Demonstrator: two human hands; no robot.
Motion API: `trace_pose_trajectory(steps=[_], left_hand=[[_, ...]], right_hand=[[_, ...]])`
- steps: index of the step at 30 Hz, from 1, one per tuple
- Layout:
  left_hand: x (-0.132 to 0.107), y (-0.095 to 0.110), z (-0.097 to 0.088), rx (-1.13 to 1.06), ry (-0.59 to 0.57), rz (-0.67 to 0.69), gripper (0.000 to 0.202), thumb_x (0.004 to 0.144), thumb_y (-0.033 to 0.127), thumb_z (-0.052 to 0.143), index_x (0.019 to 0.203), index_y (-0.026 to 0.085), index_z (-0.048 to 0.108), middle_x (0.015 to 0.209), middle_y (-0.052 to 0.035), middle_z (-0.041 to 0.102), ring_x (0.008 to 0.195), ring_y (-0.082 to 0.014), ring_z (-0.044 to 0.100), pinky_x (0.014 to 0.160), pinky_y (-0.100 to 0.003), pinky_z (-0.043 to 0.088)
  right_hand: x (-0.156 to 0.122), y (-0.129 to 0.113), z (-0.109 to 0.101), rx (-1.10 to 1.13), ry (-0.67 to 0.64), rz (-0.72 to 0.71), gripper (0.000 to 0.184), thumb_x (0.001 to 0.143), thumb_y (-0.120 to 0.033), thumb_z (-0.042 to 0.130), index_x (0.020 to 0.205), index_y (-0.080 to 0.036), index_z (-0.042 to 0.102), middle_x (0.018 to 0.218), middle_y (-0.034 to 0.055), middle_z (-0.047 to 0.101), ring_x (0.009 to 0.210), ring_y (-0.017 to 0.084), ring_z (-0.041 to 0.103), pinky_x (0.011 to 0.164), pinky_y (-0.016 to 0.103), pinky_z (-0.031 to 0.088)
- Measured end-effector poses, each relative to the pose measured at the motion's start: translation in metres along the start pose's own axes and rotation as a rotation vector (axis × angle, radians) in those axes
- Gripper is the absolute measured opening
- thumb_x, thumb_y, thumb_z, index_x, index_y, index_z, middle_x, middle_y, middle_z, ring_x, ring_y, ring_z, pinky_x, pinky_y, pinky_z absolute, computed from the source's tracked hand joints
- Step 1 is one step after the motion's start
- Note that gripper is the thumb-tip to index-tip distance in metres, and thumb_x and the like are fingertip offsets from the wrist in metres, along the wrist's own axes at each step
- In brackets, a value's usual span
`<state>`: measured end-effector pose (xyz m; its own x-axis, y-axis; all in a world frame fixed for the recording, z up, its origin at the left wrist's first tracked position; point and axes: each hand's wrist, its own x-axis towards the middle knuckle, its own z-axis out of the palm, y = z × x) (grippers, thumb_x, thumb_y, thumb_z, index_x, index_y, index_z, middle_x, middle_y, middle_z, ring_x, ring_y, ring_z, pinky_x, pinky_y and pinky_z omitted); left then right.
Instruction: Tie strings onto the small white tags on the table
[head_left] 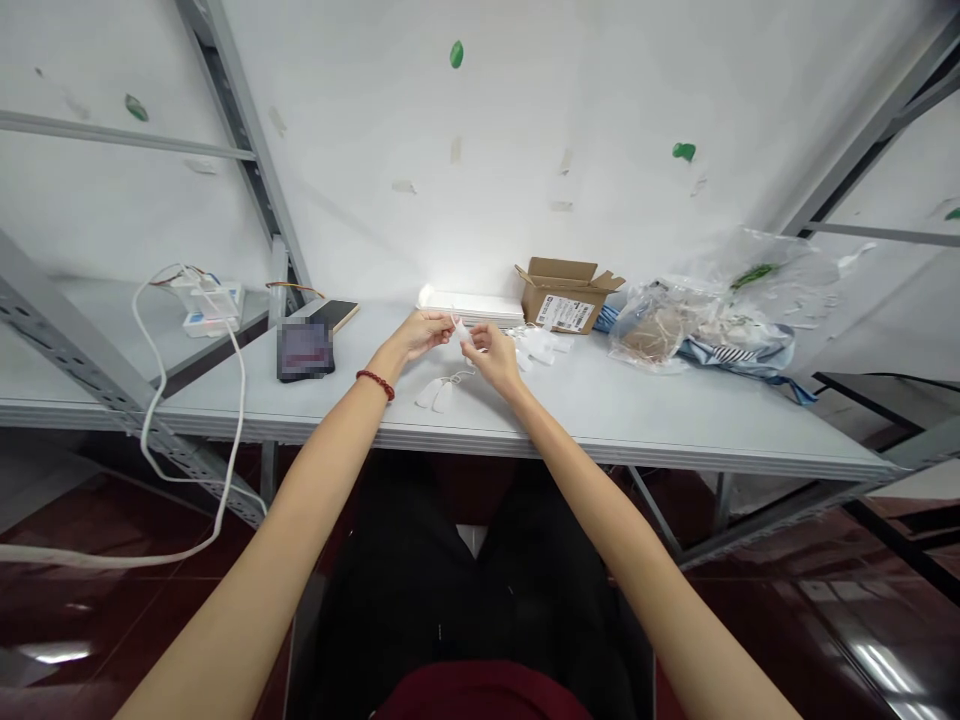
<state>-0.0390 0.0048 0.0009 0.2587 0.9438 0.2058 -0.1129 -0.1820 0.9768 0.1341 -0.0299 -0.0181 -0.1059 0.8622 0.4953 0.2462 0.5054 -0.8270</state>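
Both my hands meet above the middle of the white table (pixel 645 420). My left hand (pixel 421 332), with a red bead bracelet on its wrist, pinches a small white tag (pixel 458 327) with its fingers closed. My right hand (pixel 495 355) is also closed, pinching the same tag or its thin string; I cannot tell which. Two white oblong tags (pixel 437 393) on strings lie on the table just below my hands. A loose heap of more white tags (pixel 541 346) lies to the right of my right hand.
An open cardboard box (pixel 566 296) and a flat white tray (pixel 471 305) stand at the back. Crumpled plastic bags (pixel 709 315) with cloth lie at right. At left are a dark phone-like slab (pixel 306 346), a white cable (pixel 225 420) and grey metal shelf frames (pixel 82 360).
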Motion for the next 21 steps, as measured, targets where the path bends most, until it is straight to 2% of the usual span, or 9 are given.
trace_pose_trajectory(steps=[5, 11, 15, 18, 21], left_hand=[[0.0, 0.002, 0.0, -0.056, -0.067, -0.035, 0.019, 0.067, 0.021, 0.085, 0.079, 0.011, 0.074, 0.067, -0.0023, 0.061, 0.064, -0.0097, 0.054, 0.07, -0.029, 0.045], [0.001, 0.0, -0.002, -0.09, -0.115, -0.011, 0.027, 0.065, 0.031, 0.088, 0.075, 0.011, 0.073, 0.069, -0.0023, 0.06, 0.065, -0.0092, 0.053, 0.067, -0.027, 0.043], [0.0, 0.0, 0.0, -0.034, -0.144, -0.024, 0.033, 0.064, 0.037, 0.09, 0.067, 0.012, 0.068, 0.068, -0.002, 0.059, 0.065, -0.0099, 0.053, 0.068, -0.029, 0.044], [0.0, -0.002, 0.002, 0.024, -0.134, -0.046, 0.036, 0.063, 0.039, 0.09, 0.064, 0.013, 0.066, 0.066, -0.0016, 0.058, 0.063, -0.01, 0.052, 0.068, -0.029, 0.045], [0.001, -0.006, 0.004, 0.088, -0.131, -0.092, 0.037, 0.065, 0.042, 0.089, 0.065, 0.012, 0.066, 0.066, -0.0027, 0.06, 0.06, -0.0097, 0.053, 0.067, -0.029, 0.046]], right_hand=[[0.0, -0.002, -0.01, 0.323, -0.101, 0.216, 0.016, 0.08, -0.027, 0.071, 0.084, -0.016, 0.06, 0.074, 0.0034, 0.072, 0.066, 0.013, 0.069, 0.062, 0.024, 0.054], [0.002, -0.007, -0.019, 0.5, -0.038, 0.317, 0.019, 0.084, -0.032, 0.071, 0.08, -0.015, 0.062, 0.077, 0.0069, 0.073, 0.063, 0.011, 0.066, 0.063, 0.023, 0.055], [0.003, -0.005, -0.019, 0.462, -0.039, 0.319, 0.023, 0.085, -0.037, 0.07, 0.08, -0.016, 0.061, 0.074, 0.005, 0.071, 0.058, 0.009, 0.062, 0.055, 0.02, 0.051], [0.004, 0.0, -0.018, 0.31, -0.005, 0.267, 0.025, 0.086, -0.038, 0.067, 0.075, -0.016, 0.06, 0.063, -0.0005, 0.064, 0.048, 0.007, 0.052, 0.047, 0.02, 0.043], [0.004, 0.004, -0.016, 0.137, 0.032, 0.186, 0.027, 0.09, -0.034, 0.061, 0.07, -0.016, 0.059, 0.054, -0.0049, 0.056, 0.041, 0.006, 0.044, 0.045, 0.02, 0.037]])
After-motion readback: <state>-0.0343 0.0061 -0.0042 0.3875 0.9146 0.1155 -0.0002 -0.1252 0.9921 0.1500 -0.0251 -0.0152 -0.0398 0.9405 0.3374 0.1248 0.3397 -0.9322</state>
